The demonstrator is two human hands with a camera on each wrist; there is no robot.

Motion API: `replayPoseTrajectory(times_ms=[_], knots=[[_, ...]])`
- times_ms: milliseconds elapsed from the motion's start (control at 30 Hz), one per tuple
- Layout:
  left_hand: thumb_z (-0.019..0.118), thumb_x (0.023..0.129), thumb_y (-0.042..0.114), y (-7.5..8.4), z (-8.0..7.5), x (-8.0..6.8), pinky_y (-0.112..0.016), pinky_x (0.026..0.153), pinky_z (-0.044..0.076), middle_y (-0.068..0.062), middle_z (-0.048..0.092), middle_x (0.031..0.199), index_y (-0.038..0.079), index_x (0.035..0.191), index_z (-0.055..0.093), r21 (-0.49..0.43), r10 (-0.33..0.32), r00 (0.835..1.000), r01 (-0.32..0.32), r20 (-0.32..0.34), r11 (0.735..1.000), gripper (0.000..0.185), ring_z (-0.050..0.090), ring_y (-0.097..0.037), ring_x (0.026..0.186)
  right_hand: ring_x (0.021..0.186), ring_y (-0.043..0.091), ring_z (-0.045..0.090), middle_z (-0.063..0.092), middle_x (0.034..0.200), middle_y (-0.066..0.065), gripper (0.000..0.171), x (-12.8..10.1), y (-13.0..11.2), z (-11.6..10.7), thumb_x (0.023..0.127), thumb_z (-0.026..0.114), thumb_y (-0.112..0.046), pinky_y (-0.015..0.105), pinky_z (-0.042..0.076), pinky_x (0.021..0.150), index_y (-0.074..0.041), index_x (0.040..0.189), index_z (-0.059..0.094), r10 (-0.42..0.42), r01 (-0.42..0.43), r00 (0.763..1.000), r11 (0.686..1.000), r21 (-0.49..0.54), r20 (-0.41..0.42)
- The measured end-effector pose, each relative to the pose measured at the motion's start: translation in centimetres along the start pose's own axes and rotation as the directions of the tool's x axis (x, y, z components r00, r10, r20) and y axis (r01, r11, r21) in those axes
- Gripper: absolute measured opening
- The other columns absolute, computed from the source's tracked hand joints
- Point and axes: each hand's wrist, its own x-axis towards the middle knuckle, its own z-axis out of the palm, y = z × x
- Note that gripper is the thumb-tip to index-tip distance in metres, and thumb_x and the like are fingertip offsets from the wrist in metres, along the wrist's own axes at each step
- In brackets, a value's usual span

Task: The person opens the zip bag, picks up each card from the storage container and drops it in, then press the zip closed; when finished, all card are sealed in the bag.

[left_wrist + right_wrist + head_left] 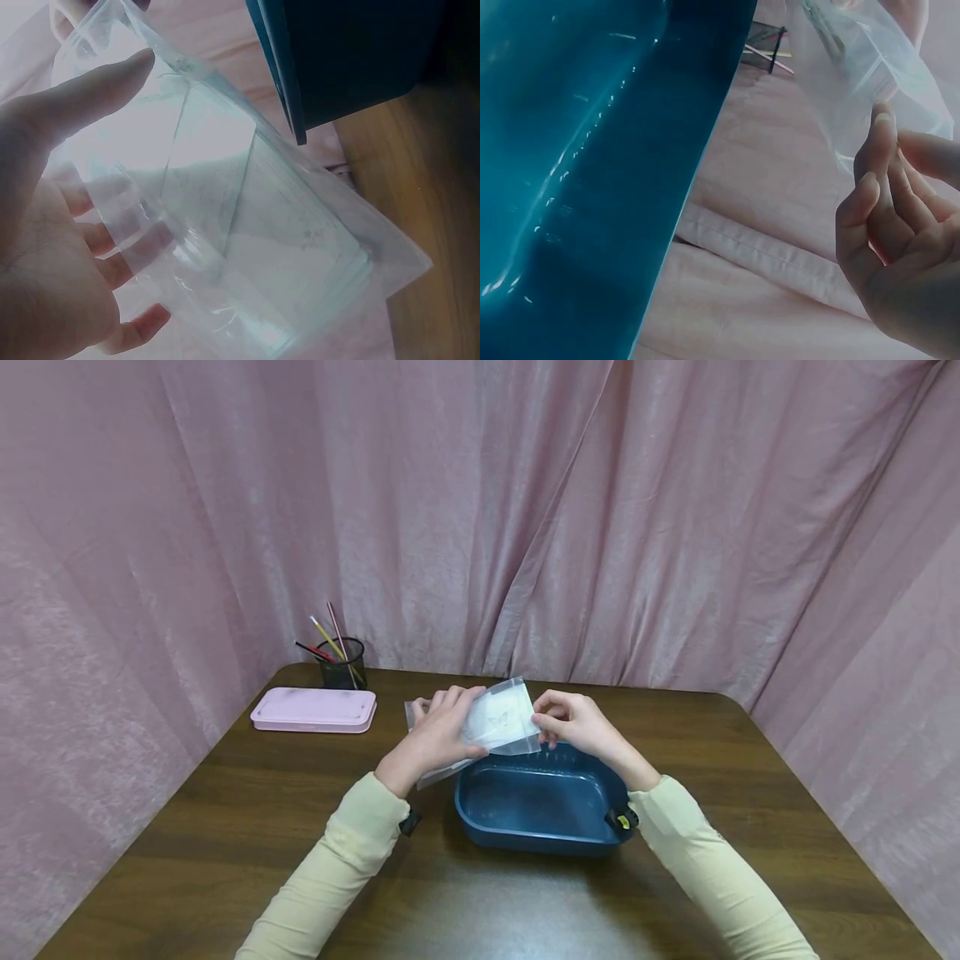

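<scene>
A clear plastic zip bag (495, 723) with pale sheets inside is held between both hands above the far rim of a dark blue plastic tub (540, 802). My left hand (438, 735) grips the bag's left side, thumb on one face and fingers behind it; in the left wrist view the bag (225, 217) fills the frame beside my left hand (52, 225). My right hand (572, 722) pinches the bag's right edge; in the right wrist view the fingertips (881, 139) touch the bag (870, 75) next to the tub wall (592, 172).
A pink flat case (313, 709) lies at the table's far left, with a black mesh pen cup (342, 663) holding pencils behind it. Pink curtains enclose the dark wooden table (225, 843) on three sides.
</scene>
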Motion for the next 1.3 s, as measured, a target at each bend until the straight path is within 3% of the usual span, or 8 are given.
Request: replayPoseTrajectory(times_ms=[100, 300, 467, 733, 933, 1133, 1300], knots=[[0.084, 0.073, 0.032, 0.1, 0.0, 0.1, -0.061, 0.101, 0.021, -0.011, 0.049, 0.134, 0.018, 0.147, 0.036, -0.006, 0.002, 1.000, -0.002, 0.000, 1.000, 0.089, 0.040, -0.032, 0.125, 0.057, 0.031, 0.062, 0.066, 0.068, 0.022, 0.012, 0.1, 0.0, 0.0, 0.094, 0.061, -0.009, 0.026, 0.052, 0.056, 0.000, 0.100, 0.064, -0.028, 0.028, 1.000, 0.999, -0.033, 0.002], [0.084, 0.074, 0.033, 0.3, -0.2, 0.3, -0.060, 0.101, 0.021, -0.011, 0.049, 0.134, 0.018, 0.147, 0.036, -0.007, 0.005, 1.000, -0.005, 0.002, 1.000, 0.088, 0.041, -0.032, 0.122, 0.051, 0.021, 0.057, 0.063, 0.063, 0.015, 0.009, 0.4, -0.3, -0.2, 0.095, 0.060, -0.012, 0.027, 0.049, 0.052, -0.005, 0.098, 0.066, -0.060, 0.062, 0.998, 0.991, -0.122, 0.018], [0.083, 0.074, 0.032, 0.4, -0.3, 0.5, -0.060, 0.101, 0.021, -0.011, 0.049, 0.134, 0.018, 0.147, 0.036, -0.005, 0.008, 1.000, -0.008, 0.008, 1.000, 0.088, 0.041, -0.031, 0.122, 0.048, 0.022, 0.054, 0.061, 0.059, 0.008, 0.009, 0.7, -0.8, -0.1, 0.095, 0.058, -0.010, 0.026, 0.046, 0.048, -0.007, 0.096, 0.066, -0.076, 0.080, 0.997, 0.976, -0.200, 0.023], [0.083, 0.075, 0.032, 0.4, -0.2, 0.5, -0.060, 0.102, 0.020, -0.011, 0.048, 0.135, 0.018, 0.147, 0.035, -0.022, 0.018, 1.000, -0.017, 0.017, 1.000, 0.088, 0.040, -0.032, 0.124, 0.044, 0.010, 0.048, 0.057, 0.055, 0.002, 0.009, 1.0, -1.1, 0.3, 0.093, 0.058, -0.007, 0.024, 0.043, 0.046, -0.008, 0.091, 0.066, -0.123, 0.127, 0.992, 0.958, -0.256, 0.031], [0.083, 0.075, 0.033, 0.4, 0.0, 0.6, -0.060, 0.101, 0.021, -0.011, 0.048, 0.134, 0.017, 0.148, 0.034, -0.016, 0.004, 1.000, -0.004, 0.007, 1.000, 0.089, 0.041, -0.032, 0.122, 0.047, 0.010, 0.049, 0.059, 0.058, 0.004, 0.011, 0.7, -1.2, -0.1, 0.095, 0.059, -0.010, 0.024, 0.042, 0.048, -0.007, 0.095, 0.069, -0.112, 0.108, 0.994, 0.964, -0.242, -0.004], [0.081, 0.075, 0.040, 0.4, 0.2, 0.8, -0.059, 0.101, 0.021, -0.011, 0.046, 0.137, 0.016, 0.149, 0.030, -0.011, -0.035, 0.999, 0.035, -0.031, 0.999, 0.093, 0.041, -0.031, 0.123, 0.050, 0.012, 0.049, 0.055, 0.058, 0.003, 0.016, 0.2, -0.9, -1.3, 0.097, 0.057, -0.018, 0.025, 0.041, 0.048, -0.008, 0.098, 0.070, -0.086, 0.074, 0.994, 0.983, -0.166, -0.072], [0.080, 0.076, 0.042, 0.6, 0.3, 1.0, -0.060, 0.100, 0.020, -0.013, 0.046, 0.135, 0.014, 0.150, 0.027, -0.027, -0.059, 0.995, 0.057, -0.077, 0.998, 0.096, 0.040, -0.032, 0.123, 0.056, 0.018, 0.055, 0.059, 0.065, 0.007, 0.023, -0.3, -0.9, -1.9, 0.100, 0.052, -0.022, 0.027, 0.048, 0.053, -0.007, 0.103, 0.068, -0.064, 0.061, 0.997, 0.995, -0.073, -0.035]])
